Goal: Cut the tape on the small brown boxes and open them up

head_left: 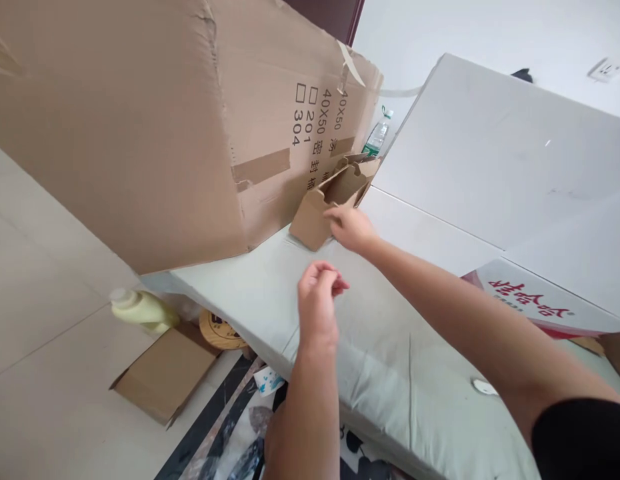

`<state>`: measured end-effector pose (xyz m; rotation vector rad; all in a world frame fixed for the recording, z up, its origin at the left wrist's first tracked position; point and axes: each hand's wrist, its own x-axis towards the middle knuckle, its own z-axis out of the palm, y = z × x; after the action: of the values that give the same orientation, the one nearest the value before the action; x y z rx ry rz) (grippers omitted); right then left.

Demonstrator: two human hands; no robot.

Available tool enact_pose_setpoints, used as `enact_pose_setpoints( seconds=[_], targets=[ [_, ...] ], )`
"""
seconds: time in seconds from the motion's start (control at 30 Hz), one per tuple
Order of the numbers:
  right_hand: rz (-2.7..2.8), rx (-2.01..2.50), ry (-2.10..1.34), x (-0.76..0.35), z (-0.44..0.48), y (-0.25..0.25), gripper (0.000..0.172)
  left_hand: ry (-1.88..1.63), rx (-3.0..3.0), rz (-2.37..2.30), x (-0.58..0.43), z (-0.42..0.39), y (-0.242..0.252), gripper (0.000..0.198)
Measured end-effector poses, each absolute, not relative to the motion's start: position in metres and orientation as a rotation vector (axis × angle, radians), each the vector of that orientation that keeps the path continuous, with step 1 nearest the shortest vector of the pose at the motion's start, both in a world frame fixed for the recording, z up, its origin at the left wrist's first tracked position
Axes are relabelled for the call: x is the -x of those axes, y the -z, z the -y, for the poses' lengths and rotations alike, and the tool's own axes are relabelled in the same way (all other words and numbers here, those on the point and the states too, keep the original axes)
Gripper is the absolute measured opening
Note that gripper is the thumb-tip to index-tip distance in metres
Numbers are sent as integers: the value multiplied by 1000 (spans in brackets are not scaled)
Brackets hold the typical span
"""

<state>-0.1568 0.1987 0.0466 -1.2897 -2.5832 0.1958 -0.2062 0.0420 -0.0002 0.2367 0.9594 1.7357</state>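
A small open cardboard box (310, 223) with notched flaps stands on the pale green padded surface, against the side of a much larger carton. My right hand (353, 228) is at its near edge, thumb and index finger closed on the rim of the flap; the other fingers curl under and are slightly blurred. Lower and nearer to me, my left hand (320, 287) hovers over the padded surface (375, 340), apart from the box. Its fingers are curled in toward the thumb, and nothing shows in them.
The large printed carton (270, 113) fills the left. A water bottle (377, 133) stands behind the small box. White panels (490, 147) and a red-and-white box (530, 293) line the right. On the floor lie a yellow bottle (143, 310) and a flattened cardboard piece (165, 373).
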Motion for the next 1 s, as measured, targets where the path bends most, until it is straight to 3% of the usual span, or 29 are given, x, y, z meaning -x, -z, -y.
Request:
enact_pose_setpoints(
  seconds=[0.2, 0.3, 0.47, 0.57, 0.73, 0.8, 0.9, 1.0],
  targets=[
    [2474, 948, -183, 13, -54, -30, 29, -2250, -299, -1160, 245, -10, -15, 6],
    [2495, 772, -33, -51, 12, -37, 27, -2101, -507, -1206, 239, -16, -9, 7],
    [2605, 752, 135, -105, 85, -49, 25, -1542, -911, -1156, 178, -28, -11, 25],
    [2585, 925, 153, -122, 102, -46, 19, -1326, -1131, -1147, 137, -29, -17, 31],
    [2211, 1494, 70, -144, 90, -23, 14, -1345, -1134, -1103, 95, -38, -11, 40],
    [2007, 1637, -13, -147, 74, -11, 21, -1318, -1145, -1095, 84, -43, -8, 38],
    [1820, 1621, -177, -151, 48, 9, 21, -1364, -1240, -1223, 68, -47, -5, 31],
    [1584, 1433, -212, -157, 32, 36, 21, -1465, -1313, -1352, 54, -51, 3, 36]
  ],
)
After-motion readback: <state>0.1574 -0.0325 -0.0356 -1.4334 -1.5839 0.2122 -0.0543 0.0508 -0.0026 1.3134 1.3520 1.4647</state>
